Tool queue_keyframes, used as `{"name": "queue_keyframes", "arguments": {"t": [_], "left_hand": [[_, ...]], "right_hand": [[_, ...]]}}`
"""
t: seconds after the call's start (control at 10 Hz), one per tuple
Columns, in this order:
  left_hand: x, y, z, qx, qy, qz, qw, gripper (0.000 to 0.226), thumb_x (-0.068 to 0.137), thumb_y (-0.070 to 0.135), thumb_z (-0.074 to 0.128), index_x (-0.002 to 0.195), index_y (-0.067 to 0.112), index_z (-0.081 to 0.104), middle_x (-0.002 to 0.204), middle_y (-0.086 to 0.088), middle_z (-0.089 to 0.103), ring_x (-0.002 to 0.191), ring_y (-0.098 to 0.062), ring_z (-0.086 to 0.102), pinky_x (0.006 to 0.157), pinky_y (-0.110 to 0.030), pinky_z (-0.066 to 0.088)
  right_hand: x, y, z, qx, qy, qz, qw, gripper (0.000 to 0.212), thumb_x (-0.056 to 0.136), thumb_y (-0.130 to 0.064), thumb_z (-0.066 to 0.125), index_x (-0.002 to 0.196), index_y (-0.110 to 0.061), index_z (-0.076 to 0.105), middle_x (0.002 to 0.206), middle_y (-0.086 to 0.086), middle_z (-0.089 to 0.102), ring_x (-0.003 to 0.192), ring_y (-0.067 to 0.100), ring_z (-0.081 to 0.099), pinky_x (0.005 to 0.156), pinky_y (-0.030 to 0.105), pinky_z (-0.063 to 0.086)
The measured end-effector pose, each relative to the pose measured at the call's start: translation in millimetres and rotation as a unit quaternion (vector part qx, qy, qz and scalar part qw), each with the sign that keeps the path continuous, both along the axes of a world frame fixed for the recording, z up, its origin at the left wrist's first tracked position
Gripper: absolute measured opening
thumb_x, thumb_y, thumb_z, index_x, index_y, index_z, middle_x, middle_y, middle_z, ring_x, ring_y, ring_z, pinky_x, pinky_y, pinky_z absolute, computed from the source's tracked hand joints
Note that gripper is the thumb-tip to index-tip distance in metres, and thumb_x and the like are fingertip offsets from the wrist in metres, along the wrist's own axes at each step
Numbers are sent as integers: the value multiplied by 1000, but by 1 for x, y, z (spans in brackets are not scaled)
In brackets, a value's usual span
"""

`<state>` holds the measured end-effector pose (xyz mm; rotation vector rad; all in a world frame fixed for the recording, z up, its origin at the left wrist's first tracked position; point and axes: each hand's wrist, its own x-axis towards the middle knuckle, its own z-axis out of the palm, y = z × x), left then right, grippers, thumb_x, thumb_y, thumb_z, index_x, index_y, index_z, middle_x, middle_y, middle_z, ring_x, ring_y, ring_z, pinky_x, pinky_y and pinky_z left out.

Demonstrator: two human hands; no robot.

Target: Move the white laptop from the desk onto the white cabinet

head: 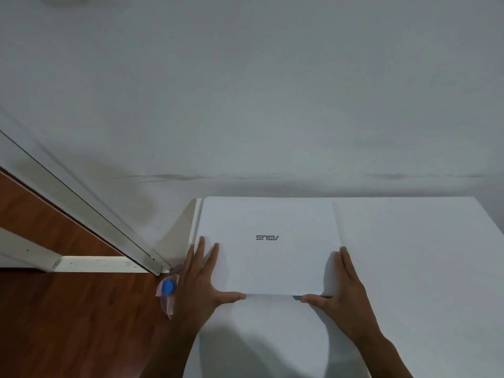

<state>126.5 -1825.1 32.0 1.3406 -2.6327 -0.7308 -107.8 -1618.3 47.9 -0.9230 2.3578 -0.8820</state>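
The closed white laptop (268, 246) with its dark logo upside down lies flat on the top of the white cabinet (409, 268), at the far left corner against the wall. My left hand (203, 279) rests on the laptop's near left corner, fingers spread on the lid and thumb at the near edge. My right hand (345, 285) lies along the right edge with fingers straight, thumb touching the near edge. Both hands bracket the laptop rather than lift it.
A grey-white wall (245, 105) rises right behind the cabinet. Left of the cabinet is a wooden floor (68, 323), a metal sliding door frame (90, 214), and a clear plastic bottle with a blue cap (167, 287) standing on the floor by the cabinet's side.
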Motion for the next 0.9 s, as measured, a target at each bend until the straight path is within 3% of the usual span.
{"name": "queue_keyframes", "arguments": {"t": [0.2,0.3,0.5,0.6,0.7,0.8,0.9], "left_hand": [[-12,-15,-3,-2,12,6,1000,133,46,96,52,155,29,13,162,6,-8,152,-27,-2,118,-53,16],[-15,-17,-3,-12,12,13,1000,132,48,90,61,155,28,15,162,7,-8,152,-28,-1,118,-52,17],[-14,-15,-5,-21,-4,8,1000,133,48,96,49,156,30,9,165,4,-9,153,-27,-5,118,-50,15],[-13,-10,-6,-39,5,4,999,128,54,94,49,157,27,12,166,0,-5,153,-27,-5,118,-51,15],[-12,4,-10,-76,48,19,996,115,64,87,51,154,18,27,165,-7,14,152,-28,7,115,-56,15],[-2,42,-14,-123,139,-6,983,84,75,61,62,144,18,43,159,-5,34,149,-25,21,115,-54,15],[7,77,-16,-141,153,-113,972,56,85,45,60,135,19,53,146,0,51,136,-20,44,105,-53,41]], "right_hand": [[-17,-21,2,6,2,20,1000,144,47,-69,81,161,-11,14,171,-4,1,156,10,6,117,19,9],[-20,-25,2,5,0,19,1000,148,43,-79,71,161,-10,14,171,-4,1,156,11,5,117,19,9],[-19,-24,1,2,7,23,1000,147,46,-80,70,161,-11,13,171,-5,-2,156,9,1,117,19,8],[-17,-23,-2,1,6,16,1000,142,53,-72,79,162,-13,10,171,-7,-5,156,7,-2,117,19,7],[-14,-21,-1,-6,-8,8,1000,137,59,-65,83,162,-16,9,170,-10,-5,155,5,-3,117,20,6],[-8,-10,6,-28,0,-8,1000,123,64,-65,77,161,-16,20,170,-5,8,156,9,6,117,21,8],[-13,-1,34,-140,59,-59,987,58,80,-45,70,132,-20,65,143,6,61,132,17,56,107,11,32]]}}
